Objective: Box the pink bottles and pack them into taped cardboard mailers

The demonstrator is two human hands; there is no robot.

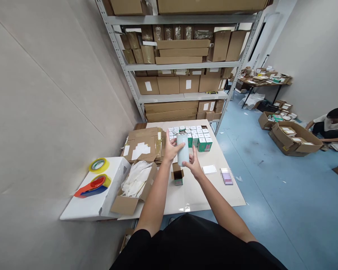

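Observation:
Between my hands, above the table, is a pale blue tumbler (183, 149), held roughly upright with a loop-like part near its top. My left hand (171, 147) grips it from the left, thumb across its front. At the lower right side, my right hand (193, 162) closes on it with the thumb near the base and the index finger pointing up. Below stands a small green-and-brown carton (178, 177) with its flaps up and its top open. Just beyond the tumbler, several white-and-green boxes (202, 143) stand packed in rows.
Flattened cardboard (143, 140) lies left on the table (198, 195), near a carton of white bags (136, 180). A tape dispenser (92, 187) and tape roll (98, 165) sit further left. A white card (209, 169) lies right. Shelving (183, 98) stands behind; a person (332, 125) crouches far right.

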